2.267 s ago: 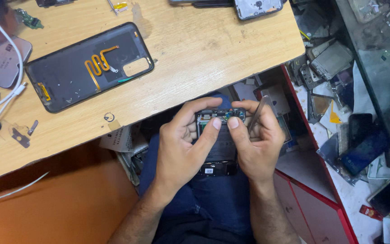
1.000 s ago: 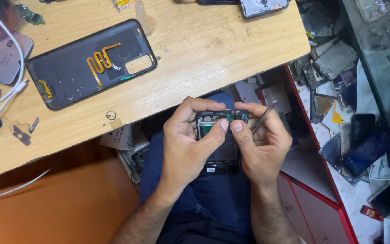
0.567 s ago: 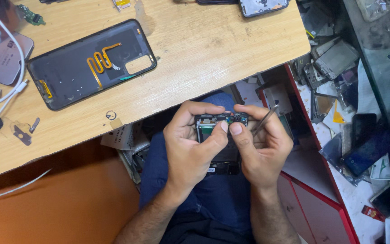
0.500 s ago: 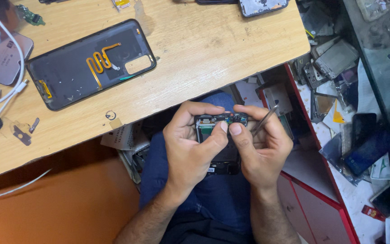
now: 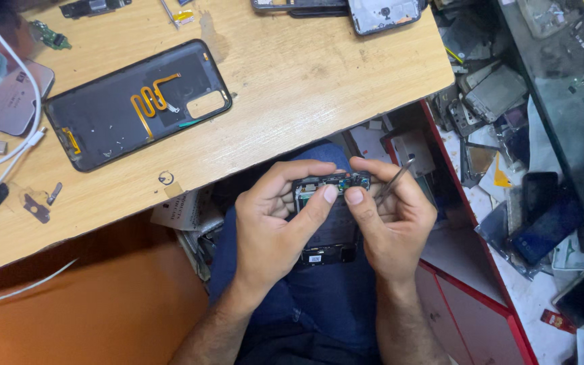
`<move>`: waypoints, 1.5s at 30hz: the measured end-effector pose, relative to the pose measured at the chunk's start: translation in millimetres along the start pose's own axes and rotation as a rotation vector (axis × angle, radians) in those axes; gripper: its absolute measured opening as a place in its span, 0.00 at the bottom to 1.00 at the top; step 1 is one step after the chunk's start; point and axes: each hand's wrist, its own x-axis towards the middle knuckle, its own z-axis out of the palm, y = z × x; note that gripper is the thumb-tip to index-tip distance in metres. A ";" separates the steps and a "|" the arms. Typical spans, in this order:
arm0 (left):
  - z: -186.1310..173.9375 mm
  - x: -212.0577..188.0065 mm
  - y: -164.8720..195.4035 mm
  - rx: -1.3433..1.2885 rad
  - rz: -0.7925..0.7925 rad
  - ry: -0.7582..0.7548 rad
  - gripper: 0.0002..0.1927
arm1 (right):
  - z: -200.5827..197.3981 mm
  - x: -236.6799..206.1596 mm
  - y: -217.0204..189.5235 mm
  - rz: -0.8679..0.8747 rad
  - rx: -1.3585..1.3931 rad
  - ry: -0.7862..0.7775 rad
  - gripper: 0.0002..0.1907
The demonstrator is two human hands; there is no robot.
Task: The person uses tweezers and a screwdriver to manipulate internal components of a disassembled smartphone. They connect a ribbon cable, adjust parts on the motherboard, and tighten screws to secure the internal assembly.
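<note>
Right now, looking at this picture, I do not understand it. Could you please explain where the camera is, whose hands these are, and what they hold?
The camera sits on the person's head and looks down. The left hand and right hand hold an opened phone over the lap, both thumbs pressing its top; the right fingers also hold thin metal tweezers. On the wooden table lie a dark phone back cover, a white cable and small parts.
</note>
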 end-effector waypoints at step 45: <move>-30.4 11.5 77.5 0.852 0.920 -0.079 0.18 | 0.3 45.4 -53.5 -0.738 -0.273 -0.324 0.22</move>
